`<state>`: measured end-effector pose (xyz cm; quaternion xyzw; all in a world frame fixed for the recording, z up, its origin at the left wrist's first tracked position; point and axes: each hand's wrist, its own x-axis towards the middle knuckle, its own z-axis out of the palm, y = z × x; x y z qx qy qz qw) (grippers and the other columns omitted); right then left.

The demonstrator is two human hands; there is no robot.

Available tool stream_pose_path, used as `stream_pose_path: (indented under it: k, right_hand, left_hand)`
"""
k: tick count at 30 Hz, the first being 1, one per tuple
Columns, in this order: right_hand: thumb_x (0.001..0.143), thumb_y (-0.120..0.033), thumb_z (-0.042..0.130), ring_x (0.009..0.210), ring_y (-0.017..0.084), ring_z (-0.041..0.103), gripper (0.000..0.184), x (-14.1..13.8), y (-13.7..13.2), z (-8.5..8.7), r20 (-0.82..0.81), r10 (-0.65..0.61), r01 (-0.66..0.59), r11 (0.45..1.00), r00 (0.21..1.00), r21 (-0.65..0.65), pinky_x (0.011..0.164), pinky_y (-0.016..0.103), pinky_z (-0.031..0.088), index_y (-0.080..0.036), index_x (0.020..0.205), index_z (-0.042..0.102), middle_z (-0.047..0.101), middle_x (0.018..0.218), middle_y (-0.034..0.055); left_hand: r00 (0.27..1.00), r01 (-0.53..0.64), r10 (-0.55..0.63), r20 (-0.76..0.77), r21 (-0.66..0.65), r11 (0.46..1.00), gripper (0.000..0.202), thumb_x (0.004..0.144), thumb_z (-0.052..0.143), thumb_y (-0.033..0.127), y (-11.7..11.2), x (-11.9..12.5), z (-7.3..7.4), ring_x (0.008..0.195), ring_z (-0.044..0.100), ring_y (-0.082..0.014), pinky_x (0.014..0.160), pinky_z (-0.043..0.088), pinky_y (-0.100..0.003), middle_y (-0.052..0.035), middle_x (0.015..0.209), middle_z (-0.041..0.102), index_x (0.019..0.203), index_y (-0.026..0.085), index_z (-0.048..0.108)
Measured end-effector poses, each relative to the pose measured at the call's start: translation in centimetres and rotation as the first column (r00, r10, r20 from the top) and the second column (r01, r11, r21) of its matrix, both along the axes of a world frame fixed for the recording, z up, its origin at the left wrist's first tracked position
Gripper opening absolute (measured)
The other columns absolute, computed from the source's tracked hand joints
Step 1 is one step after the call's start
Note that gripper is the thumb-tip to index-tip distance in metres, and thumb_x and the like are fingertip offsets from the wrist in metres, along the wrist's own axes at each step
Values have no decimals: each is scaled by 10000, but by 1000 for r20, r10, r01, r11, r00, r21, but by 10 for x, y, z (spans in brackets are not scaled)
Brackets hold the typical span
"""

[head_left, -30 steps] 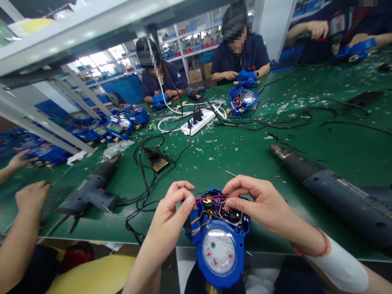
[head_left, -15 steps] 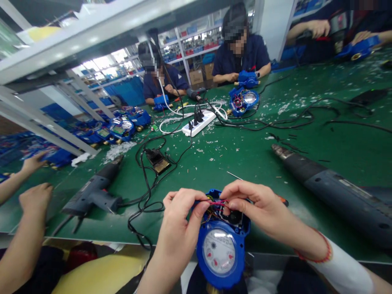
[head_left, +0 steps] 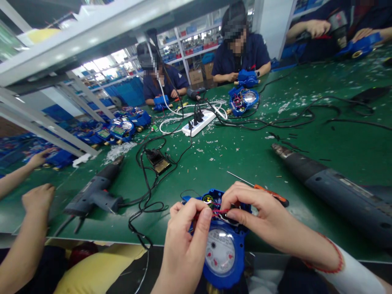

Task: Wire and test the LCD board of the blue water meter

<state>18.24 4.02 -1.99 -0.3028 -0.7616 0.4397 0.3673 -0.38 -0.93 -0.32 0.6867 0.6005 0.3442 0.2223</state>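
The left hand [head_left: 187, 234] was drawn in to a pinch, thumb against forefinger, with the ends of thin red wires [head_left: 217, 212] between the tips. The right hand [head_left: 255, 207] faced it just across the gap, thumb and fingertips closed on the same wires, its other fingers loosely curled. Both were over the open upper part of a blue meter [head_left: 239, 255], which stood at the near edge of the green table [head_left: 208, 159], its round dial [head_left: 219, 252] below the fingers. The counter on that dial seemed to show a row of zeros, though the print was too small to be sure; red pointers marked the small scales beneath.

Just beyond the right hand lay an orange-handled screwdriver [head_left: 267, 192]. Farther right rested a large heat gun [head_left: 333, 185], its pale side label unreadable. A second heat gun [head_left: 97, 190] lay well left, and a white power strip [head_left: 199, 125] farther back.
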Motion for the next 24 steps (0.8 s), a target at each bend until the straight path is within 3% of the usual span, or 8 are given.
stream_pose_path:
  k: [4, 8, 10, 13, 15, 17, 21, 24]
  right_hand:
    - [892, -90, 564, 852, 111, 576, 113, 0, -2, 3, -27, -24, 22, 995, 999, -97, 758, 205, 434, -179, 873, 631, 637, 892, 1]
    - [893, -107, 563, 800, 96, 573, 104, -3, -3, 2, -33, -34, 29, 991, 999, -132, 720, 185, 429, -177, 865, 634, 639, 852, -13]
    - [895, -120, 565, 800, 93, 575, 92, -4, -2, 1, -47, -40, 33, 991, 998, -132, 712, 176, 429, -182, 881, 632, 641, 853, -19]
    - [886, -112, 575, 749, 84, 563, 87, -6, -2, -2, -47, -59, 53, 991, 997, -119, 655, 165, 425, -186, 880, 619, 629, 819, -29]
    - [880, -95, 585, 738, 79, 556, 92, -7, -1, -5, -50, -82, 79, 995, 995, -54, 647, 163, 425, -183, 870, 609, 622, 810, -31]
    - [886, -87, 583, 773, 88, 558, 92, -8, 0, -10, -85, -93, 101, 991, 992, 92, 688, 181, 431, -177, 877, 601, 628, 829, -18]
    - [937, -109, 529, 808, 132, 534, 75, -10, 1, -19, -124, -83, 127, 904, 989, 408, 752, 274, 402, -160, 931, 583, 645, 875, 25]
    - [948, -105, 508, 821, 148, 497, 98, -9, 2, -19, -72, -90, 111, 914, 993, 390, 767, 311, 348, -165, 907, 574, 635, 868, 17]
  left_hand:
    - [999, 23, -22, -23, 23, 999, 250, 946, 465, 243, -2, 0, 0, 649, 515, -155, 701, 391, -299, 33, 648, 551, 707, 227, 541]
    - [999, 52, -51, -12, 113, 992, 92, 911, 530, 193, -3, 0, 2, 775, 576, -167, 705, 430, -281, 0, 841, 629, 920, 239, 608]
    - [997, 73, -69, -33, 169, 983, 113, 892, 575, 182, -4, 0, 2, 814, 583, -165, 687, 434, -268, -9, 917, 632, 962, 252, 628]
    - [991, 109, -89, -97, 226, 968, 126, 878, 609, 142, -3, 1, 0, 723, 565, -137, 703, 413, -270, 31, 816, 642, 907, 259, 641]
    - [991, 99, -72, -114, 247, 964, 131, 886, 594, 123, -3, 3, -1, 653, 538, -126, 701, 394, -275, 56, 723, 624, 889, 250, 627]
    - [990, 80, -49, -129, 247, 966, 123, 897, 566, 125, -2, 4, -2, 614, 514, -122, 675, 379, -274, 62, 685, 595, 857, 234, 606]
    - [989, 42, -7, -147, 237, 971, 151, 910, 518, 134, -1, 7, -2, 611, 499, -127, 673, 374, -275, 50, 676, 556, 789, 214, 560]
    - [990, 23, 8, -140, 222, 975, 166, 919, 497, 142, -1, 9, -2, 635, 499, -135, 655, 372, -264, 39, 680, 540, 778, 211, 549]
